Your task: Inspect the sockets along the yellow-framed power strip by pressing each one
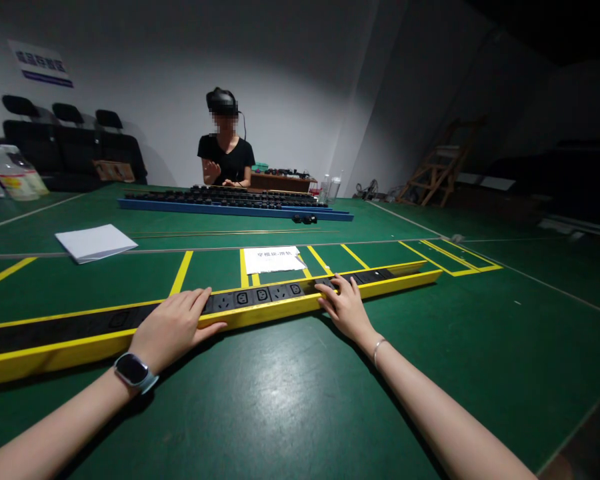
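A long yellow channel (260,312) runs across the green table, with a row of black socket modules (253,296) inside it. My left hand (173,323) lies over the channel left of the middle, fingers across the top and thumb along the front wall; it is closed around it. Farther right, my right hand (344,307) has bent fingers at a black socket module (325,283) in the channel, its thumb by the front wall. A gap shows in the row just left of these fingers. The fingertips partly hide that module.
A paper label (274,260) lies behind the channel among yellow tape lines. Folded white paper (96,243) is at left. Farther back, a blue channel (230,209) holds several black modules, beside loose black pieces (305,219). Across the table sits a person (225,157) wearing a headset.
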Motion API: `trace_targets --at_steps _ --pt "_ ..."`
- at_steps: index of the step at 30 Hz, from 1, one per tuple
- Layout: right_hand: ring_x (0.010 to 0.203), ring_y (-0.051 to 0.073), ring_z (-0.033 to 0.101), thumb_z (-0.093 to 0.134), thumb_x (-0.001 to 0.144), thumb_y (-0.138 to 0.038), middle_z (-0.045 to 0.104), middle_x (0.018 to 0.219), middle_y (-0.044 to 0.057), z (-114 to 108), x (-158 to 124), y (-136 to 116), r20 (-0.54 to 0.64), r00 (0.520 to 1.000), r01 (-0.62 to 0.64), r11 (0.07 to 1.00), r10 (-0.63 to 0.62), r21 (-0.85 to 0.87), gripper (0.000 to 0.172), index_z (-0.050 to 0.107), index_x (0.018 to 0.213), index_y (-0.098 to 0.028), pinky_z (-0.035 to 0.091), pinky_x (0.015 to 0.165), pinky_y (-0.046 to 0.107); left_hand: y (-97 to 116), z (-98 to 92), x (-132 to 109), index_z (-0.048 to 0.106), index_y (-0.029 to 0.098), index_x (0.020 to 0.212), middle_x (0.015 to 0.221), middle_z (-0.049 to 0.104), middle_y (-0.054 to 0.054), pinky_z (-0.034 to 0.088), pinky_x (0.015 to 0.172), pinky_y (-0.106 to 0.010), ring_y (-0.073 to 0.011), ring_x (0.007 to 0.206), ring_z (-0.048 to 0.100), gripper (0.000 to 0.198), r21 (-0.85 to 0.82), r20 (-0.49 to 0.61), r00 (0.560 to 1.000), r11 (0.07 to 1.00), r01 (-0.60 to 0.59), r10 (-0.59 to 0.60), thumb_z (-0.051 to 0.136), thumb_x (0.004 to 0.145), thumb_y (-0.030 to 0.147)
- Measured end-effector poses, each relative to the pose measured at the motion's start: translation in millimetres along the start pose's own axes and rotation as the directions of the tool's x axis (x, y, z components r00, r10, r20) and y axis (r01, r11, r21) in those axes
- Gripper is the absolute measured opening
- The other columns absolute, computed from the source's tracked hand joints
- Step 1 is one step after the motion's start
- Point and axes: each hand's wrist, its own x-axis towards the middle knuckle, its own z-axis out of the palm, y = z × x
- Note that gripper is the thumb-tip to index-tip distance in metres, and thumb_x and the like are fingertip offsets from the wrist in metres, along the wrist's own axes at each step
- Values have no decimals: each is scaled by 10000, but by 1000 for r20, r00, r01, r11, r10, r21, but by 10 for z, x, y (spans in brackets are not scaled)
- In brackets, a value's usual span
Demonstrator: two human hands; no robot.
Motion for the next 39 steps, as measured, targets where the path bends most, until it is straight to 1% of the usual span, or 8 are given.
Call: trace_targets --at_steps 6,11,22,26,32,39 --pt "1249 273 444 469 969 -394 493 1260 127 -5 1 -2 -26 1000 7 1000 -6 14 324 584 1260 -311 276 1081 560 2 -13 2 542 45 1279 1159 654 -205 507 882 -451 -317 1019 628 774 -7 -2 1000 1000 -5 5 417 848 676" --pt "1226 274 461 475 966 -392 508 1239 122 6 6 3 -25 1000 6 1000 -6 20 325 587 1260 -309 282 1073 566 1 -5 0 548 58 1276 1158 655 -205 512 875 -454 -316 1010 634 763 -21 -5 1000 1000 0 0 422 846 676" --pt "1258 292 435 470 965 -398 504 1226 120 -9 -1 -25 -19 1000 -17 1000 17 23 325 580 1259 -313 265 1077 601 3 -1 0 539 40 1282 1159 652 -206 509 878 -443 -316 1018 628 772 -5 -2 1000 1000 -4 4 428 848 669" --pt "1267 297 424 475 962 -395 501 1229 118 -3 -2 -23 -18 1000 -20 1000 20 16 322 578 1257 -314 261 1078 604 -1 2 -3 543 52 1280 1156 654 -207 506 876 -448 -319 1019 629 769 -10 4 1000 1000 1 -1 425 845 675" --pt "1234 286 448 495 948 -427 501 1224 129 2 4 -2 -27 999 -37 999 38 13 337 591 1229 -269 287 1082 560 0 2 -2 544 55 1280 1154 654 -210 505 875 -456 -325 1021 629 764 -26 -1 1000 1000 5 -5 431 843 671" --pt "1245 287 438 487 951 -430 502 1227 127 -9 1 -10 -21 999 -41 999 42 17 340 584 1238 -274 286 1083 544 3 -4 -7 546 47 1276 1147 658 -203 507 882 -451 -319 1017 630 779 -15 2 1000 1000 4 -4 415 844 683"
